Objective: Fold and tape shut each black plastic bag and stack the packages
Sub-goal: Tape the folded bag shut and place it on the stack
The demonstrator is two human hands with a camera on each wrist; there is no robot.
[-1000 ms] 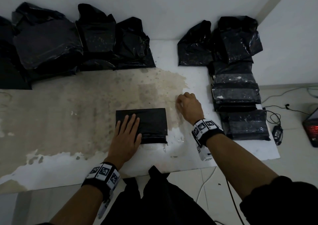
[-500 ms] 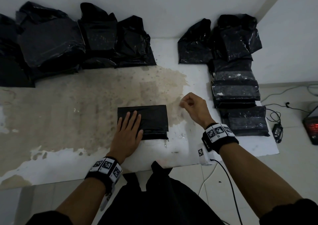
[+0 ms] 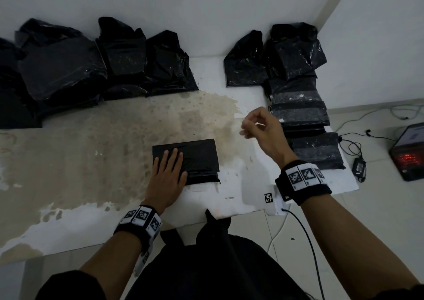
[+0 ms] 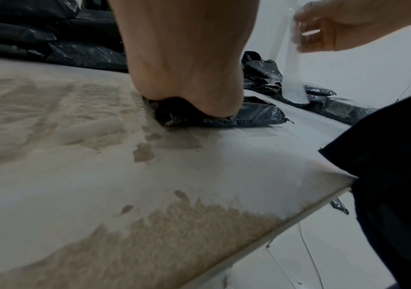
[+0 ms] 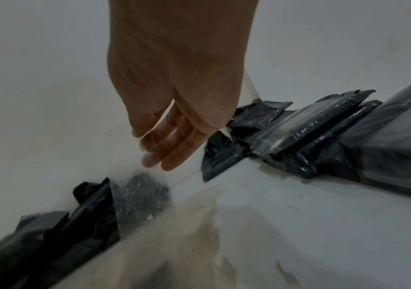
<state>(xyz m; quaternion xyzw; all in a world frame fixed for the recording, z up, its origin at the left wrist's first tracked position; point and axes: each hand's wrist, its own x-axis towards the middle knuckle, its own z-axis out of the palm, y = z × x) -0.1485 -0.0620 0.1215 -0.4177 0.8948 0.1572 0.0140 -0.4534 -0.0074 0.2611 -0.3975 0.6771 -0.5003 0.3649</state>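
- The right hand [image 3: 263,131] is raised above the tabletop [image 3: 241,185], right of centre in the head view, with thumb and forefinger pinched on the top end of a strip of clear tape [image 4: 294,68].
- In the left wrist view the strip hangs straight down from those fingers and its lower end is free, so its long axis is upright at this moment.
- The left hand [image 3: 168,175] lies flat, fingers straight and together, pressing on the left half of the folded black bag [image 3: 197,159] at the middle of the head frame.
- The bag lies below and to the left of the right hand in the head view. Its long axis runs left to right across the frame, and its right half is bare.
- My judgement: the right hand is the one to bring the tape down and leftward onto the bare part and across the folded edge at the bag's lower side, while the left holds the fold.
- The taped packages [image 3: 300,113] are stacked at the right edge of the tabletop, just beyond the right hand; unfolded bags [image 3: 68,63] are heaped at upper left.
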